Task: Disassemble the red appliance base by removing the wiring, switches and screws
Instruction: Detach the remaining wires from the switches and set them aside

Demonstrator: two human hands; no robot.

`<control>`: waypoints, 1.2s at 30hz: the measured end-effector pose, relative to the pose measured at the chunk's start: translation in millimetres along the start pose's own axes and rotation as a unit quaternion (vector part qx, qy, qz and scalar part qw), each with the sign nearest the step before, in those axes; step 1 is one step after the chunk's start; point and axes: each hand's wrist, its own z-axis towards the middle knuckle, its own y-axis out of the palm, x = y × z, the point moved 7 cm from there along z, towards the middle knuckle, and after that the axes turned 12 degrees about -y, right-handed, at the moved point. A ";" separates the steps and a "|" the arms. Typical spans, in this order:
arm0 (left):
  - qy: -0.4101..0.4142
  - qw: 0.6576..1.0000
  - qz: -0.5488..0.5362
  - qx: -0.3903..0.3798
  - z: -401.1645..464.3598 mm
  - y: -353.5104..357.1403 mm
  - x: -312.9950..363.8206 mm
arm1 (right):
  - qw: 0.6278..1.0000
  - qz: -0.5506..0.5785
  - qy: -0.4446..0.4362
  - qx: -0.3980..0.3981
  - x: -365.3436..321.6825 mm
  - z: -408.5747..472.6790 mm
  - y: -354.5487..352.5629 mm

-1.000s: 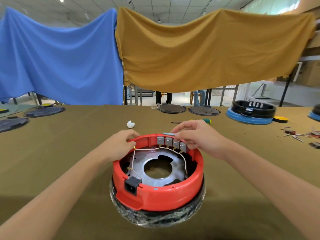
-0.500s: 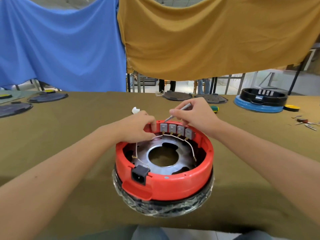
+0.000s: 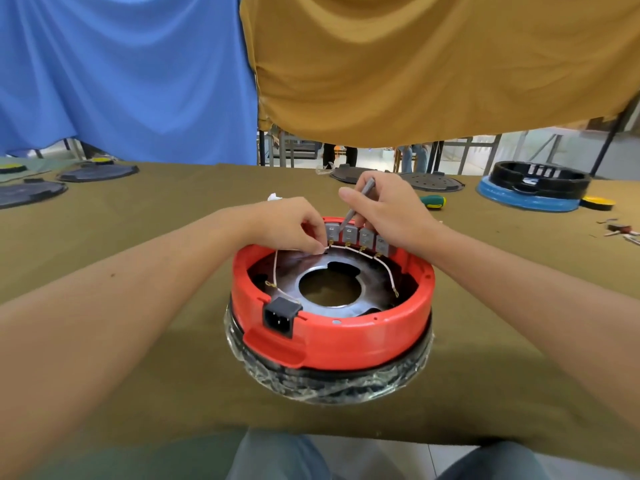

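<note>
Flat dark round plates (image 3: 97,173) are lying at the far left of the counter (image 3: 138,237), which is draped in a matte olive cloth. The left hand (image 3: 287,225) is reaching over the near-left rim of the red base (image 3: 346,334) and pinching a thin pale wire (image 3: 275,265) between curled fingertips, right beside the first switch. That wire is curving down along the inner wall toward the black socket (image 3: 281,317) — a squarish plastic block set into the front of the glossy red ring. The base itself is sitting in the middle of the counter, close to the near edge, on a black bottom wrapped in crinkled clear film (image 3: 329,386); inside, a dull grey metal disc (image 3: 374,275) with a large round hole is showing. Four small grey boxy switches (image 3: 356,235) are standing in a row against the far wall, linked by short looping wires. The right hand (image 3: 388,209) is gripping a slim grey metal tool (image 3: 360,199), slanted, its tip meeting the switches. Farther right a screwdriver with a green and yellow handle (image 3: 433,201) is lying on the cloth, and beyond it a black ring on a blue base (image 3: 530,192) — round and smooth.
</note>
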 end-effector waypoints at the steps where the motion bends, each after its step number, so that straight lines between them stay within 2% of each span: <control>1: -0.004 1.000 -0.007 0.001 1.1 -0.2 0.5 | 1.000 -0.004 -0.004 -0.007 -0.6 -0.4 0.9; 6: -0.012 0.998 -0.047 0.042 4.4 3.6 -2.3 | 0.999 -0.019 -0.022 -0.034 -2.6 -0.7 6.0; 18: -0.041 0.995 -0.075 0.044 0.5 2.2 -4.1 | 0.998 -0.003 -0.028 -0.058 -3.6 -0.4 9.5; 27: -0.036 0.996 -0.076 0.043 -1.6 1.7 -1.4 | 0.996 0.006 0.032 -0.086 6.3 15.4 19.1; 33: -0.036 0.995 -0.082 0.046 -1.1 1.4 -2.7 | 0.998 0.013 0.030 -0.049 7.5 16.1 21.2; 36: -0.037 0.995 -0.081 0.047 -1.1 1.6 -3.1 | 0.999 -0.010 0.000 -0.034 0.1 14.5 18.3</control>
